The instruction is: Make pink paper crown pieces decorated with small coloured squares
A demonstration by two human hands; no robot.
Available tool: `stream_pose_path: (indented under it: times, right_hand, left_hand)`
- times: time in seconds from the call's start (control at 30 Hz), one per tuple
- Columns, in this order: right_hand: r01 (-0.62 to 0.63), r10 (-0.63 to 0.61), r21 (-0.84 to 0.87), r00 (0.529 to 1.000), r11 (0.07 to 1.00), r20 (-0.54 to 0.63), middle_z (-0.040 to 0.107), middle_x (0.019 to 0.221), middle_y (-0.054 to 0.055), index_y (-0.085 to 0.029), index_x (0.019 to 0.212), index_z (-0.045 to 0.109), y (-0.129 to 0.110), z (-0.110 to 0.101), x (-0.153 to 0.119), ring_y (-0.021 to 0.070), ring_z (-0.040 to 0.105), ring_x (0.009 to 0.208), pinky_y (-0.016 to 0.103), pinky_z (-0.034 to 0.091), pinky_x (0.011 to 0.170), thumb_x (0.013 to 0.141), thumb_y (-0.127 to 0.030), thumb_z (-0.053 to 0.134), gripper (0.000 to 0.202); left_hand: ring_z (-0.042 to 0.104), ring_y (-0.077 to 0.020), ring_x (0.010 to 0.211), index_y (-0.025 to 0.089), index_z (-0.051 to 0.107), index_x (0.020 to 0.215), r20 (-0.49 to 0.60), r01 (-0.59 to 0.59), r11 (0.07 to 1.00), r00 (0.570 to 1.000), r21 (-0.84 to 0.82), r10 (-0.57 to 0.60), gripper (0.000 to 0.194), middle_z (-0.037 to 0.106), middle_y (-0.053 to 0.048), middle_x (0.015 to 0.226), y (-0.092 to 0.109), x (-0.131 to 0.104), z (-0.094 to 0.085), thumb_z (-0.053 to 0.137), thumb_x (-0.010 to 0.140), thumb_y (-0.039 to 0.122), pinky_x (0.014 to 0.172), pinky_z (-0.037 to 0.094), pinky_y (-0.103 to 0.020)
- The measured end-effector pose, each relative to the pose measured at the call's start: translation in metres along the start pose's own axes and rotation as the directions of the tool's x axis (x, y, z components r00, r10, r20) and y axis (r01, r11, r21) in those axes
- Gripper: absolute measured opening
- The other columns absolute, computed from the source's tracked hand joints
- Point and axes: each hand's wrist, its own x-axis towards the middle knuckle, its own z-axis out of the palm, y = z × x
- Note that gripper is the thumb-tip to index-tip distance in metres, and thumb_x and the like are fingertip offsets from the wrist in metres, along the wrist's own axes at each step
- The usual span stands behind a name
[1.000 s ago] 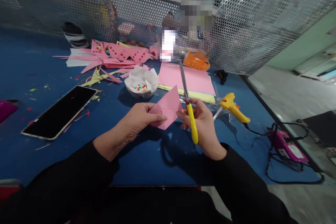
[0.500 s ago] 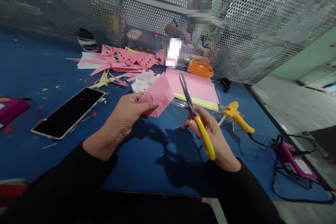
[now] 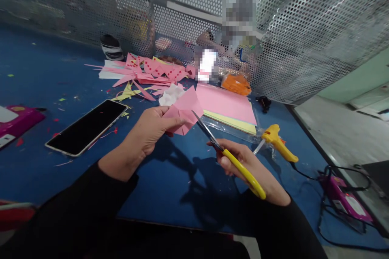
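Observation:
Between the thumb and fingers of my left hand (image 3: 153,127) is a folded piece of pink paper (image 3: 189,105), raised above the blue table. My right hand (image 3: 243,162) is closed around yellow-handled scissors (image 3: 243,168). Their blades (image 3: 206,128) point up and left, with the tips at the right part of the pink paper; whether they touch it I cannot tell. Behind the paper sits a crumpled white thing (image 3: 170,95), partly hidden by it. Beyond my right hand lies a stack of pink and yellow sheets (image 3: 229,105).
A black-screened phone (image 3: 88,127) lies at left. Pink paper scraps (image 3: 152,73) are heaped at the back before a perforated metal screen (image 3: 188,20). At right are a yellow glue gun (image 3: 278,141), its cord and a purple box (image 3: 346,198). An orange bundle (image 3: 236,85) lies behind the stack.
The scissors have tilted left and down, bringing their tips from right of the pink paper to its right part. My left hand keeps its hold. The view has shifted slightly.

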Motion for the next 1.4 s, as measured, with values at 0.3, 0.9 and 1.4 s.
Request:
stream_pose_path:
  times: [0.3, 0.9, 1.4]
  right_hand:
    - [-0.051, 0.05, 0.044, 0.999, 0.998, 0.021, 0.042, 0.072, -0.005, -0.017, 0.124, 0.063, 0.0059, 0.0024, -0.0019, 0.0076, 0.04, 0.055, 0.022, 0.035, 0.049, 0.082, -0.065, 0.068, 0.064]
    - [-0.072, 0.07, 0.04, 0.997, 0.997, 0.039, 0.041, 0.068, -0.006, -0.017, 0.115, 0.067, -0.0013, 0.0051, 0.0001, 0.0071, 0.041, 0.053, 0.022, 0.034, 0.048, 0.084, -0.061, 0.069, 0.054]
    - [-0.013, 0.013, -0.01, 1.0, 1.0, 0.008, 0.041, 0.066, -0.006, -0.018, 0.095, 0.068, -0.0002, 0.0069, -0.0003, 0.0075, 0.034, 0.054, 0.023, 0.028, 0.047, 0.087, -0.057, 0.067, 0.04]
  left_hand:
    - [0.064, -0.0155, 0.059, 0.016, 0.077, 0.08, 0.035, 0.095, 0.995, 0.995, -0.024, -0.094, 0.027, 0.075, -0.003, 0.07, -0.0012, -0.0026, 0.0034, 0.085, 0.059, 0.031, 0.055, 0.047, -0.024]
    - [0.066, -0.0152, 0.058, 0.018, 0.077, 0.079, 0.045, 0.076, 0.996, 0.996, -0.054, -0.073, 0.025, 0.076, -0.001, 0.069, -0.004, -0.0008, 0.007, 0.085, 0.057, 0.024, 0.054, 0.052, -0.024]
    - [0.067, -0.0166, 0.063, 0.019, 0.077, 0.083, 0.045, 0.073, 0.997, 0.996, -0.039, -0.071, 0.027, 0.077, -0.002, 0.077, -0.0061, -0.0003, 0.0055, 0.084, 0.058, 0.026, 0.058, 0.052, -0.026]
